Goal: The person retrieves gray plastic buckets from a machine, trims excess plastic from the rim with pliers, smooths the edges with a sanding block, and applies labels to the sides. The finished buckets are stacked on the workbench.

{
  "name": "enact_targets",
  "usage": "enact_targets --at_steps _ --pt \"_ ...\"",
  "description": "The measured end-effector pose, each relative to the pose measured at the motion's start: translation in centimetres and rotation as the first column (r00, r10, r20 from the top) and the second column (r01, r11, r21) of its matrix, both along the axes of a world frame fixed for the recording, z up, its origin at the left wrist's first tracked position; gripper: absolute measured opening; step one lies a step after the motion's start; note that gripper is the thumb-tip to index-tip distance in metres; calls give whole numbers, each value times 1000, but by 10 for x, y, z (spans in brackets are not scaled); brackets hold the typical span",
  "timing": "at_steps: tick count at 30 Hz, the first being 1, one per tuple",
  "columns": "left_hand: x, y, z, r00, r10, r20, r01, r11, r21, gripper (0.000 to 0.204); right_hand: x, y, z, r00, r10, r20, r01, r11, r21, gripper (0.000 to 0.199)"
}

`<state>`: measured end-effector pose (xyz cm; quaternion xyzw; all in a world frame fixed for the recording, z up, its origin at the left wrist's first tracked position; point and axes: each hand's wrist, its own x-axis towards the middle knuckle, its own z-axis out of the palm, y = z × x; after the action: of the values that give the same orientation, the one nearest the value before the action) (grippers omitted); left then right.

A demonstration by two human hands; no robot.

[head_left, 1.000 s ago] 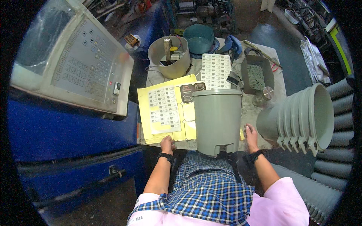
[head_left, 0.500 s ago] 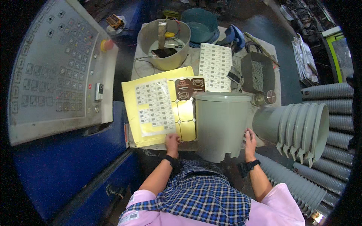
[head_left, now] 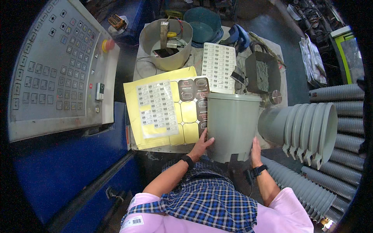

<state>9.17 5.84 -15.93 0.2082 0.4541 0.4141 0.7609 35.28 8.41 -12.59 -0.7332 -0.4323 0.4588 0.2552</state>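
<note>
A grey-green plastic bucket (head_left: 234, 126) stands upside down at the near edge of the table, with notches in its lower rim. My left hand (head_left: 201, 145) is against its lower left side, thumb on the wall and fingers reaching up along it. On the opposite side my right hand (head_left: 255, 153) lies along the wall, so the bucket is between both palms. Just left of it is a sheet of dark brown labels (head_left: 188, 90), with bare yellow backing where several are gone. A sheet of small white labels (head_left: 156, 110) overlaps the yellow backing.
Nested buckets (head_left: 297, 132) lie sideways on the right, beside long stacks (head_left: 338, 93). Behind are another label sheet (head_left: 218, 66), a dark bin (head_left: 263, 72), a metal-lidded jar (head_left: 276, 97) and a tub of tools (head_left: 166, 58). A control panel (head_left: 58, 77) rises at left.
My left hand has moved right, from the lower edge of the label sheets onto the bucket's side. The bucket has shifted slightly right. My right hand stays at its right side.
</note>
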Motion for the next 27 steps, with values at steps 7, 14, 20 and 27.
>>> enact_targets --at_steps 7,14,20,27 --pt "-1 -14 -17 993 105 -54 -113 977 -178 70 2 -3 -10 998 12 -61 -10 999 36 54" --pt "-65 -52 -98 565 804 -183 -764 427 -485 20 16 -4 -6 992 -4 124 -7 997 81 48" --pt "-108 -63 -145 459 864 207 -682 492 -541 9 33 -10 -5 996 -36 79 34 999 34 43" --pt "-108 -32 -120 335 897 -290 -763 77 -642 39 49 -18 -15 996 -73 -44 73 997 -5 42"
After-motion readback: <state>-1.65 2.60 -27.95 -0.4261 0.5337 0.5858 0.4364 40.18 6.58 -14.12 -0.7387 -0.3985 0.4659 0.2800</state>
